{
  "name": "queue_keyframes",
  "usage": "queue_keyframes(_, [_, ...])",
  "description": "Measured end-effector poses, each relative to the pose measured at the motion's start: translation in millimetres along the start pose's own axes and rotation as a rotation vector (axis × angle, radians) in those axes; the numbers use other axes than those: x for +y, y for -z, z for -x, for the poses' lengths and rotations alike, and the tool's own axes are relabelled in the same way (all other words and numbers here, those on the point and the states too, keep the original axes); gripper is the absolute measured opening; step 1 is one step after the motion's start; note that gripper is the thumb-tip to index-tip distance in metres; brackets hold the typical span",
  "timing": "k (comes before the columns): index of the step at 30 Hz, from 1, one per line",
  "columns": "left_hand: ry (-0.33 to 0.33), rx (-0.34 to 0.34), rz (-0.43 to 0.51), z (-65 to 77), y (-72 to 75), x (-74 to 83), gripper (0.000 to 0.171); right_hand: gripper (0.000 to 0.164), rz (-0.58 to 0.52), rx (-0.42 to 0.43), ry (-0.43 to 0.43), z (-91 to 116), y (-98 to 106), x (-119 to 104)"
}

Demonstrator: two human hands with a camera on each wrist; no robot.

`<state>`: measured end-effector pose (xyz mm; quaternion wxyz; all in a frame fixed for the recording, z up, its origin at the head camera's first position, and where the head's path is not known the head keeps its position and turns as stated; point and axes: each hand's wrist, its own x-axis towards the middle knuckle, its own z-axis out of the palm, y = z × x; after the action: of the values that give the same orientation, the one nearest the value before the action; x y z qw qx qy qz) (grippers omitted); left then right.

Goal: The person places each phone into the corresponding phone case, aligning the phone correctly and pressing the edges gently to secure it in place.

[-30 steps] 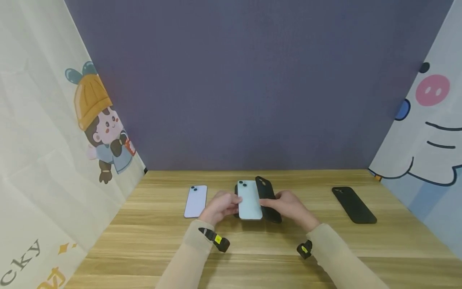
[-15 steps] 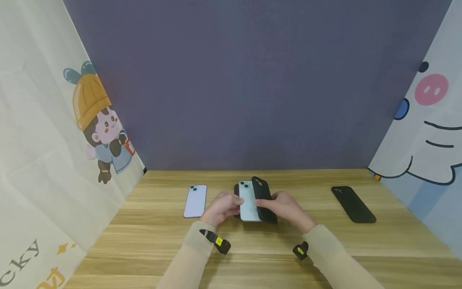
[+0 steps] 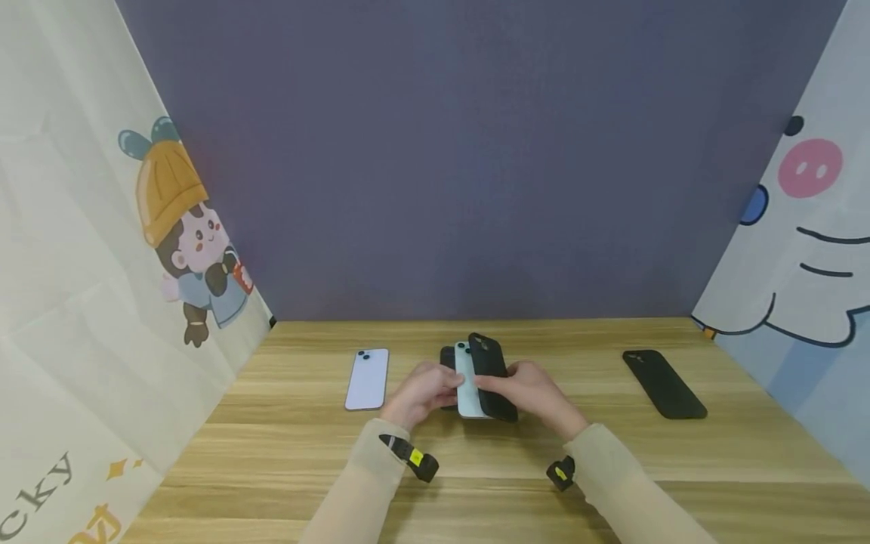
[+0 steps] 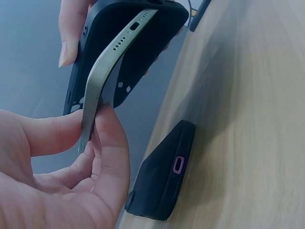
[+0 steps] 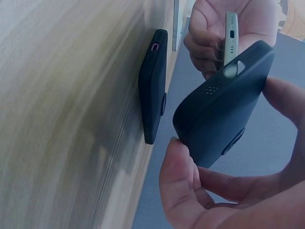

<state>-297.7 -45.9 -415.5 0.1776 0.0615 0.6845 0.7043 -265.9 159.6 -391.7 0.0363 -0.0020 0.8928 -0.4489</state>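
My left hand (image 3: 423, 394) pinches the left edge of a pale mint phone (image 3: 465, 393) between thumb and fingers. My right hand (image 3: 538, 393) grips a black phone case (image 3: 495, 370) by its long sides, tilted over the phone's right part. In the left wrist view, the phone's far edge sits inside the case (image 4: 76, 71), while its near edge stands out at an angle. The port end of the phone (image 5: 231, 36) also shows beyond the case rim in the right wrist view. Below both hands, a black-cased phone (image 4: 164, 167) with a pink port ring lies on the table.
A lavender phone (image 3: 368, 380) lies back up on the wooden table (image 3: 292, 453), left of my hands. Farther right lies another black phone case (image 3: 664, 384). A dark grey panel (image 3: 435, 166) rises behind the table, with printed white sheets on both sides.
The right hand has moved left with the black case, which now covers more of the mint phone. The left hand and phone have shifted slightly right, exposing more of the black-cased phone below.
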Motion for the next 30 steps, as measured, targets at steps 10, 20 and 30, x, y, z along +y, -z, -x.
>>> queue_keyframes(10, [-0.015, -0.006, 0.025, -1.1, -1.8, -2.3, 0.014, 0.062, -0.004, -0.001, 0.003, 3.9, -1.4, -2.9])
queue_keyframes(20, [-0.016, 0.007, 0.041, -1.9, -3.6, -4.3, 0.016, 0.065, 0.068, 0.000, 0.015, 2.6, -0.2, -0.2])
queue_keyframes(30, [-0.025, 0.012, 0.072, -1.5, -4.4, -5.4, 0.020, 0.038, -0.054, -0.021, -0.022, 3.5, 4.7, 0.0])
